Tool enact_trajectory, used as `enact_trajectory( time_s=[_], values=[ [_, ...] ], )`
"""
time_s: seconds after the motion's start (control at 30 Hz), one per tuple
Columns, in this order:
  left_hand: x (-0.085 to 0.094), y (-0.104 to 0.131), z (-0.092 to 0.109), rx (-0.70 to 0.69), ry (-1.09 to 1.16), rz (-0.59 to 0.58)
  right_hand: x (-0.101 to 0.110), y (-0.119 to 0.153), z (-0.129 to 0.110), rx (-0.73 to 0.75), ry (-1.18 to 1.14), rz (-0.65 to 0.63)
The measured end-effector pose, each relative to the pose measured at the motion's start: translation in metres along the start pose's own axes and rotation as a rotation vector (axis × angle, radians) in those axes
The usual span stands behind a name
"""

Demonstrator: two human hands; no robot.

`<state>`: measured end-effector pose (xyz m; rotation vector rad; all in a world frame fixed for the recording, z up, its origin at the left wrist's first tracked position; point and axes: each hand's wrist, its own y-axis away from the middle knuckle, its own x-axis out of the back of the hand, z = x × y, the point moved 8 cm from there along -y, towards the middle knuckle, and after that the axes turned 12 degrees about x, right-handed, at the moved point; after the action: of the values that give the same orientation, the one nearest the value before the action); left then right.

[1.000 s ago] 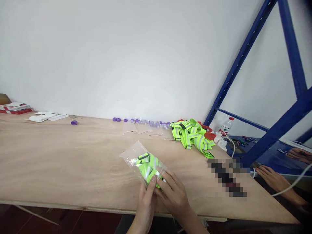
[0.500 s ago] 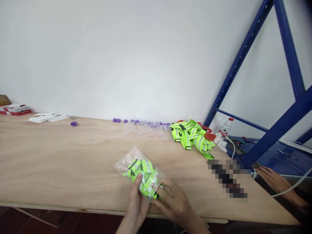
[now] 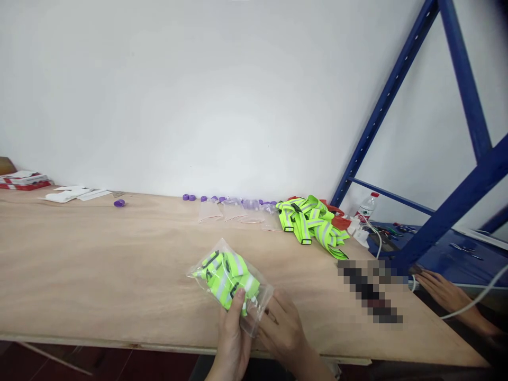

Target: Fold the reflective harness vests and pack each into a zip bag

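left hand [image 3: 232,330]: fingers clasping clear bag [image 3: 260,299], neon-green strap [image 3: 224,278] bunched inside, above surface [image 3: 119,275]. right hand [image 3: 283,325]: fingers against bag's near end, cannot tell if gripping. farther back, strap pile [image 3: 313,222] beside flat bags [image 3: 210,211].

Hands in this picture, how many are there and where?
3: the left hand, holding the clear bag; the right hand, at the bag's right end; and another person's hand, lower right by the blue frame. More may be hidden.
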<state>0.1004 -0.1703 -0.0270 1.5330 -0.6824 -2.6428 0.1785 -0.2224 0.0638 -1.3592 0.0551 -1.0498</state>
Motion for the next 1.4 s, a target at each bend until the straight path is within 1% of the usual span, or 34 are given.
enact_trajectory(
  time_s=[0.07, 0.13, 0.2, 0.3, 0.47, 0.53, 0.67, 0.77, 0.87, 0.93, 1.0, 1.07, 1.13, 1.17, 1.23, 1.3, 1.33, 1.4],
  values=[
    [-0.004, 0.003, 0.0, -0.017, -0.008, -0.007, -0.001, -0.002, -0.001, 0.003, -0.024, 0.05],
    [-0.005, 0.005, 0.002, -0.038, -0.02, 0.005, -0.002, -0.003, 0.001, -0.031, -0.056, 0.082],
    [-0.005, 0.006, 0.003, -0.054, -0.041, 0.027, -0.003, -0.004, 0.001, -0.056, -0.074, 0.073],
    [-0.006, 0.007, 0.004, -0.055, -0.081, 0.037, -0.005, -0.005, -0.002, -0.037, -0.083, 0.034],
    [-0.003, 0.007, 0.004, -0.053, -0.09, 0.057, -0.003, -0.012, -0.002, -0.063, -0.168, 0.039],
    [-0.002, 0.006, 0.004, -0.052, -0.1, 0.061, -0.006, -0.014, -0.001, -0.075, -0.208, 0.006],
    [-0.001, 0.003, 0.006, -0.012, -0.132, 0.053, -0.013, -0.015, -0.002, -0.082, -0.255, -0.11],
    [-0.001, -0.001, 0.01, 0.003, -0.18, 0.038, -0.014, -0.016, -0.005, -0.074, -0.271, -0.192],
    [0.0, -0.005, 0.017, -0.011, -0.201, 0.018, -0.006, -0.013, -0.007, -0.024, -0.302, -0.229],
    [0.002, -0.007, 0.019, 0.0, -0.205, 0.018, 0.007, -0.006, -0.002, 0.004, -0.276, -0.171],
    [0.007, -0.008, 0.017, 0.052, -0.217, 0.028, 0.021, 0.007, 0.008, -0.005, -0.166, -0.101],
    [0.012, -0.007, 0.012, 0.14, -0.24, 0.042, 0.03, 0.022, 0.021, -0.06, -0.009, -0.081],
    [0.014, -0.005, 0.004, 0.253, -0.277, 0.038, 0.033, 0.035, 0.033, -0.119, 0.097, -0.128],
    [0.015, -0.003, -0.002, 0.317, -0.303, 0.028, 0.032, 0.039, 0.036, -0.129, 0.114, -0.166],
    [0.015, 0.0, -0.014, 0.435, -0.36, 0.006, 0.029, 0.043, 0.036, -0.105, 0.078, -0.243],
    [0.015, 0.0, -0.022, 0.478, -0.419, -0.016, 0.028, 0.042, 0.031, -0.066, 0.001, -0.291],
    [0.014, -0.001, -0.024, 0.473, -0.453, -0.035, 0.03, 0.042, 0.03, -0.057, -0.035, -0.292],
    [0.011, -0.003, -0.027, 0.45, -0.516, -0.089, 0.037, 0.041, 0.032, -0.101, -0.093, -0.228]
  ],
)
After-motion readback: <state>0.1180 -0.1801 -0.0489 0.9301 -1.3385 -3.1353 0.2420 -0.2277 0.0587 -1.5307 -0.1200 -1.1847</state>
